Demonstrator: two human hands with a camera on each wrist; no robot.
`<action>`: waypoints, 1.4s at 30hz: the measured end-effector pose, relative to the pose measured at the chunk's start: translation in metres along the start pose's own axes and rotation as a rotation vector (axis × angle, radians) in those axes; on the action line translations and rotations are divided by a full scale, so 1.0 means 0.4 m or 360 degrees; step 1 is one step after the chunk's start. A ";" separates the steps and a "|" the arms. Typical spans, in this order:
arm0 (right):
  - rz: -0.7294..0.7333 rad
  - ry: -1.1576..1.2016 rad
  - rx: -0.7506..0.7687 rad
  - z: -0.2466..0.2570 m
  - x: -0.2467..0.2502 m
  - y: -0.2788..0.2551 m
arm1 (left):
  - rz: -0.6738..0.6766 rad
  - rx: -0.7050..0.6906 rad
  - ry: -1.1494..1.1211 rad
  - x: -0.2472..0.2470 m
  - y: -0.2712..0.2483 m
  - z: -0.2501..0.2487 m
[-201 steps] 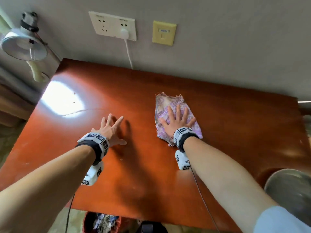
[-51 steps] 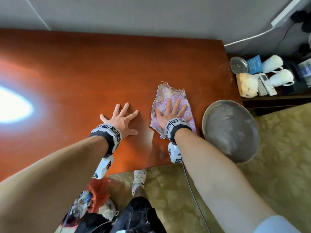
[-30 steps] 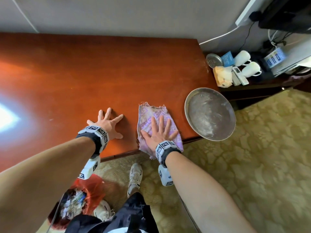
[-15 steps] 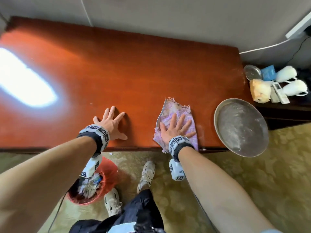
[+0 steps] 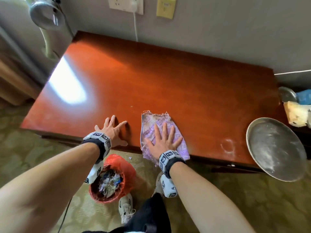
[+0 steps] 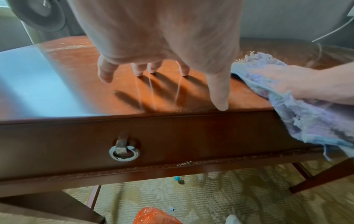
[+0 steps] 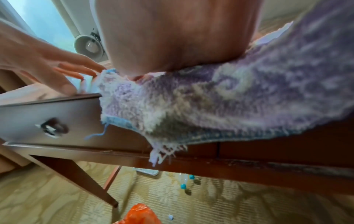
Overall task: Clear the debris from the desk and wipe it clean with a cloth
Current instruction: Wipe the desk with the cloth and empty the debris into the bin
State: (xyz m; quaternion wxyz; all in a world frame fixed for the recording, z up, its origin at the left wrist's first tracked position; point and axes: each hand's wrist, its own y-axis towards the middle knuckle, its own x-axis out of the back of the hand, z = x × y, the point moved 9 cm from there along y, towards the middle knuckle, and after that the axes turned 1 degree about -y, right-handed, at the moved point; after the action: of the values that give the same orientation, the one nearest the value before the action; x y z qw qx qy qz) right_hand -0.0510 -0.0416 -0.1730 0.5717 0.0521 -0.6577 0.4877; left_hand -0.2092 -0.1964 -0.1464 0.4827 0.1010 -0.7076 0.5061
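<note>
Right hand (image 5: pixel 164 140): it lies flat on the cloth (image 5: pixel 151 121) with the fingers straight and spread; it presses the cloth on the bench (image 5: pixel 168 81), it does not grip it.
Left hand (image 5: pixel 111 128): the fingers are straight and spread, the tips touch the bare wood just to the left of the cloth; it holds nothing.
Cloth: purple and whitish, with frayed edges; it is at the near edge of the bench, about the middle of its width; the near part hangs over the front edge, as the right wrist view shows (image 7: pixel 220 106).
Bench: reddish-brown wood; a bright patch of light lies on its left part; a whitish smear (image 5: pixel 227 146) is near the front edge, to the right of the cloth; a ring handle (image 6: pixel 123 153) is on the drawer front below the left hand.
Metal pan (image 5: pixel 276 148): round and grey; it is at the right end of the bench and reaches out beyond the front edge.
Waste bin (image 5: pixel 111 180): it has an orange-red bag and is full of paper scraps; it stands on the carpet below the left wrist.
Floor: some small blue bits (image 7: pixel 183 186) lie on the carpet under the bench.
</note>
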 end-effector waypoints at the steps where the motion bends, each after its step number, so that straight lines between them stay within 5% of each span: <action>1: 0.0006 -0.0008 -0.0028 -0.024 0.012 0.008 | 0.0004 0.0001 -0.0023 0.003 0.003 0.000; 8: 0.0094 -0.0006 -0.0261 -0.124 0.124 0.112 | -0.0032 0.0022 -0.0232 0.041 0.048 0.001; 16: 0.0097 0.0008 -0.0365 -0.013 0.198 0.224 | -0.0040 0.0182 -0.0389 0.056 0.071 0.113; 26: 0.0119 -0.0203 0.0069 0.265 0.197 0.285 | -0.0089 0.0354 -0.0573 0.065 0.041 0.239; 34: 0.0123 -0.0447 0.0627 0.461 0.034 0.126 | -0.0065 0.0405 -0.0583 0.037 -0.013 0.310; 42: 0.0076 -0.0453 0.0648 0.358 -0.037 0.008 | -0.0147 0.0212 -0.0485 0.054 -0.009 0.232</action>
State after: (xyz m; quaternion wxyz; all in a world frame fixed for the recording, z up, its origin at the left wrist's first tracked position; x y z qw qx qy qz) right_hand -0.1485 -0.1476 -0.1683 0.4393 0.2190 -0.6208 0.6113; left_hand -0.2718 -0.2662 -0.1293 0.3847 0.2407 -0.7322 0.5079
